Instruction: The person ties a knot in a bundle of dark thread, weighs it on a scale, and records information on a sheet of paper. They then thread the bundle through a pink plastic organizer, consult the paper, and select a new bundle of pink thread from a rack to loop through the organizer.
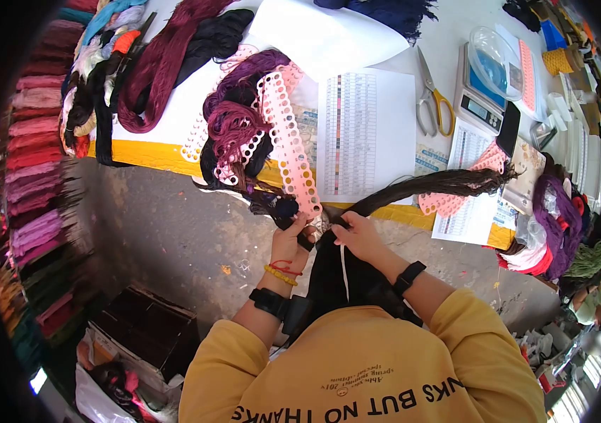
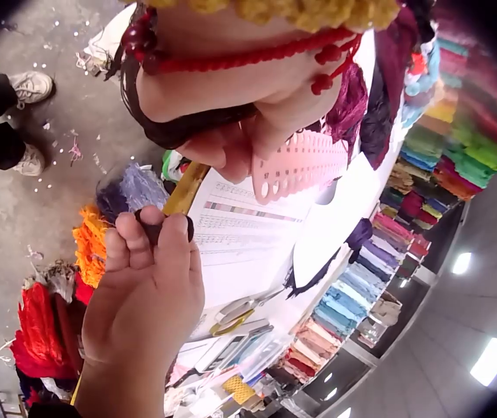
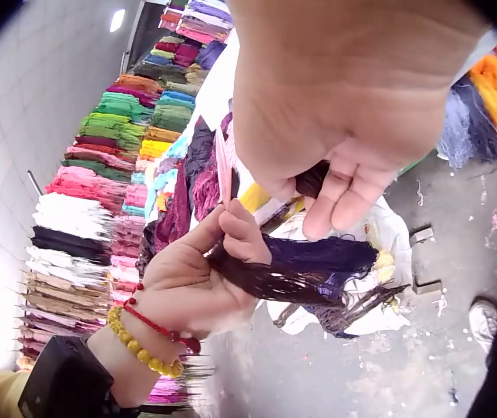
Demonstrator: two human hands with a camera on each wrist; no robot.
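Note:
My left hand [image 1: 290,243] is at the table's front edge. Its thumb and finger pinch the end of a pink thread card [image 1: 290,141] with punched holes and printed numbers. A bundle of dark brown thread [image 3: 257,277] runs through the same hand, its loose ends hanging beyond the fingers in the right wrist view. Just to the right, my right hand [image 1: 360,238] has its fingers curled on dark thread [image 2: 154,231]. A long dark hank [image 1: 413,190] stretches from beside this hand across the table to the right. Maroon and purple skeins [image 1: 237,134] hang on the card's left side.
A printed chart [image 1: 367,134] lies ahead on the table. Scissors [image 1: 436,106] and a digital scale [image 1: 482,99] lie to its right. More pink cards [image 1: 456,194] sit under the dark hank. Racks of coloured thread [image 1: 36,176] stand left; a box [image 1: 142,331] is on the floor.

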